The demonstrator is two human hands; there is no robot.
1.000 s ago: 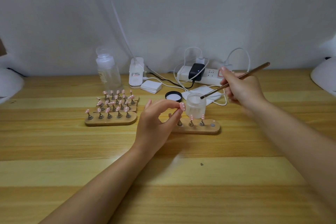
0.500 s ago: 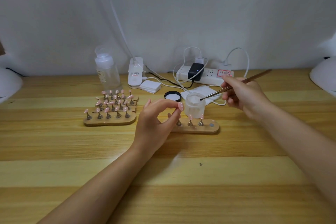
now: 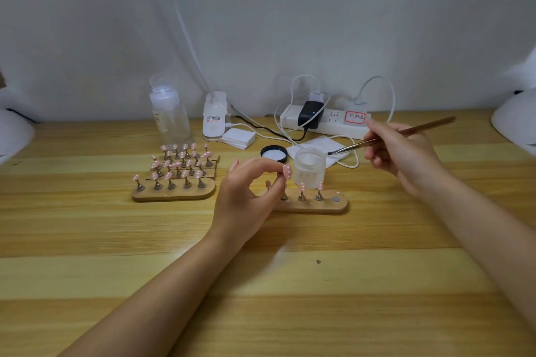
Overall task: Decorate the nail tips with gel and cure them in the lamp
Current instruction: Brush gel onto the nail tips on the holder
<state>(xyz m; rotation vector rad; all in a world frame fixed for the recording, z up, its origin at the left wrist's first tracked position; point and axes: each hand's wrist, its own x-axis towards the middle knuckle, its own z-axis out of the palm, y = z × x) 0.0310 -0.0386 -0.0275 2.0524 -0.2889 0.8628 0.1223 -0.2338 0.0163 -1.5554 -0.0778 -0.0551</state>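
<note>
At frame centre the left hand (image 3: pixel 246 197) pinches a pink nail tip (image 3: pixel 287 172) between thumb and forefinger, its other fingers loosely curled behind. The tip is held just beside the frosted gel jar (image 3: pixel 309 166), which sits behind the near wooden stand (image 3: pixel 313 204). That stand carries a few more pink tips on metal pegs, and one spot at its right end looks bare.

To the right, the right hand (image 3: pixel 403 151) grips a thin brush (image 3: pixel 385 139) like a pen, fingers closed round the shaft. The dark brush end points left and hangs close to the jar's open rim, just outside it. Whether it carries gel I cannot tell.

The step in hand looks like loading the brush and dotting the held tip. The next move probably calls for a short, steady reach of the brush end to the tip's face, while the pinch keeps the tip from turning.

Further out, the jar's black lid (image 3: pixel 273 153) lies behind it, and left of centre stand three more wooden racks (image 3: pixel 174 194) full of tips. A clear bottle (image 3: pixel 168 116) and a power strip (image 3: pixel 327 122) line the back of the table (image 3: pixel 261 298). White rounded shapes at both frame edges may be the lamps.
</note>
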